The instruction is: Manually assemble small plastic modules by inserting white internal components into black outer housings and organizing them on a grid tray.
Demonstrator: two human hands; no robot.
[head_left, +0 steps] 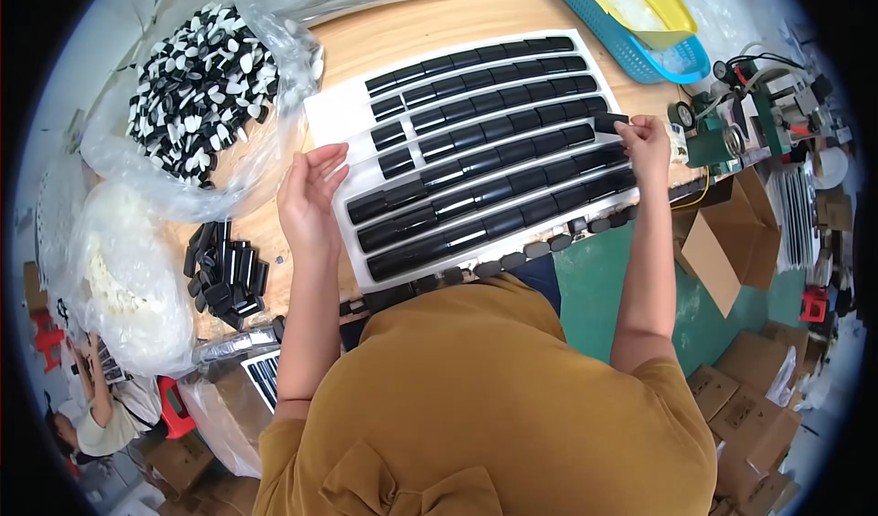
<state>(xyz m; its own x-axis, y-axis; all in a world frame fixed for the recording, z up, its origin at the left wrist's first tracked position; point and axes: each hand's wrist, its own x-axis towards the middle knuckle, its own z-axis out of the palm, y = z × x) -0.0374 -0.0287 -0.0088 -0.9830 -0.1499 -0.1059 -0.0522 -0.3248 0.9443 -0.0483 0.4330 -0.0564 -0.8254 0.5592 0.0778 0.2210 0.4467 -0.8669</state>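
A white tray (334, 114) lies slightly tilted on the table, with several rows of glossy black cases (476, 159) set end to end in it. My right hand (647, 143) pinches one small black case (611, 123) at the tray's right edge, by the end of a middle row. It is too small to tell whether this case touches the tray. My left hand (313, 185) hovers at the tray's left edge, palm turned inward and fingers apart, holding nothing. Gaps show in the rows toward the left side.
A heap of black and white small parts (206, 86) rests on clear plastic at the far left. Loose black cases (227, 274) are piled nearer. Yellow and blue baskets (631, 45) stand far right, beside a gauged machine (722, 127). An open carton (732, 233) sits below. Another person (105, 406) is at lower left.
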